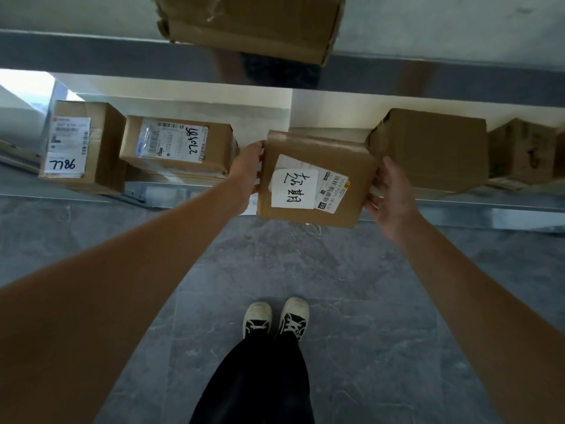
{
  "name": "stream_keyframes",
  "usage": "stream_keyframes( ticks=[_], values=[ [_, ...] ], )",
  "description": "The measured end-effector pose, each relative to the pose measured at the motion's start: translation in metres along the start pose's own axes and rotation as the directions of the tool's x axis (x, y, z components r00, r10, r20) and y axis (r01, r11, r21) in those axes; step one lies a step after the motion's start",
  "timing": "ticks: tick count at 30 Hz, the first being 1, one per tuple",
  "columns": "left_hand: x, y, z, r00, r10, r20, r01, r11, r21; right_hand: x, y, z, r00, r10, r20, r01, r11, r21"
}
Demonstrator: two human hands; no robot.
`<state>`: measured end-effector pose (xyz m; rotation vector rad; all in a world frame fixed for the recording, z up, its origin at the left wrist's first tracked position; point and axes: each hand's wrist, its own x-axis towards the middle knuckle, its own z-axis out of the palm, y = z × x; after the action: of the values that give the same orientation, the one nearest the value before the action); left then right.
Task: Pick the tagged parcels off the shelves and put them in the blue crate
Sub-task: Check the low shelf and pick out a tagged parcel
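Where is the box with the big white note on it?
In the head view, the brown cardboard parcel with the handwritten white note sits centre, gripped between the left hand and right hand, at the grey metal shelf's front edge.

Head cam, looks steeply down at floor [351, 301], shelf [458, 209] close ahead.

Brown parcel [315, 179] with white tag [294, 188]; grey marbled floor [351, 286]; black-and-cream shoes [275, 318].
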<state>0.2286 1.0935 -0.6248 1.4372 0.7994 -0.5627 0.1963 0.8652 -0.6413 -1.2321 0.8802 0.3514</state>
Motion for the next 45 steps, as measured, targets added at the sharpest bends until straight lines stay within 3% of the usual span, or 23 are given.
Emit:
stream_keyframes(
  ticks=[3, 6, 11, 13, 16, 20, 24, 27, 30, 33, 36, 39, 45],
  values=[
    [-0.001, -0.003, -0.001, 0.996, -0.071, 0.062, 0.072, 0.997, -0.013, -0.003, -0.004, 0.003, 0.996, -0.093, 0.004, 0.093, 0.993, -0.078],
    [-0.004, -0.005, -0.005, 0.962, -0.141, 0.236, 0.165, 0.983, -0.082, -0.008, -0.011, 0.004, 0.966, -0.257, -0.015, 0.247, 0.942, -0.228],
    [-0.004, -0.025, -0.012, 0.953, -0.077, 0.294, 0.098, 0.994, -0.057, -0.024, -0.018, 0.004, 0.857, -0.51, 0.072, 0.495, 0.777, -0.389],
    [-0.007, -0.033, -0.013, 0.943, -0.08, 0.323, 0.121, 0.987, -0.109, -0.03, -0.019, 0.007, 0.854, -0.515, 0.069, 0.506, 0.792, -0.342],
    [-0.012, -0.043, -0.016, 0.925, -0.082, 0.37, 0.15, 0.976, -0.157, -0.04, -0.021, 0.007, 0.847, -0.528, -0.058, 0.509, 0.838, -0.196],
    [-0.013, -0.044, -0.016, 0.884, -0.088, 0.459, 0.146, 0.985, -0.093, -0.044, -0.016, 0.009, 0.857, -0.457, -0.237, 0.485, 0.872, 0.073],
    [-0.014, -0.047, -0.009, 0.876, -0.091, 0.474, 0.158, 0.982, -0.102, -0.041, -0.007, 0.024, 0.934, -0.24, -0.264, 0.29, 0.941, 0.173],
    [-0.012, -0.049, -0.007, 0.878, -0.101, 0.468, 0.214, 0.957, -0.195, -0.041, 0.007, 0.036, 0.976, -0.169, -0.136, 0.178, 0.983, 0.052],
    [-0.013, -0.048, -0.015, 0.852, -0.149, 0.502, 0.235, 0.966, -0.112, -0.042, 0.019, 0.041, 0.979, -0.195, -0.062, 0.192, 0.98, -0.044],
    [-0.012, -0.042, -0.022, 0.891, -0.153, 0.426, 0.127, 0.988, 0.09, -0.041, 0.027, 0.038, 0.98, -0.191, -0.06, 0.19, 0.982, -0.021],
    [-0.017, -0.034, -0.009, 0.956, 0.043, 0.292, -0.079, 0.991, 0.113, -0.044, 0.038, 0.04, 0.984, -0.175, -0.033, 0.176, 0.984, 0.005],
    [-0.029, -0.035, 0.005, 0.941, 0.231, 0.247, -0.264, 0.959, 0.108, -0.05, 0.042, 0.044, 0.979, -0.189, -0.077, 0.191, 0.982, 0.013],
    [-0.079, -0.015, 0.012, 0.937, 0.212, 0.278, -0.263, 0.952, 0.159, -0.089, 0.026, 0.033, 0.984, -0.062, -0.168, 0.073, 0.996, 0.058]
  ],
)
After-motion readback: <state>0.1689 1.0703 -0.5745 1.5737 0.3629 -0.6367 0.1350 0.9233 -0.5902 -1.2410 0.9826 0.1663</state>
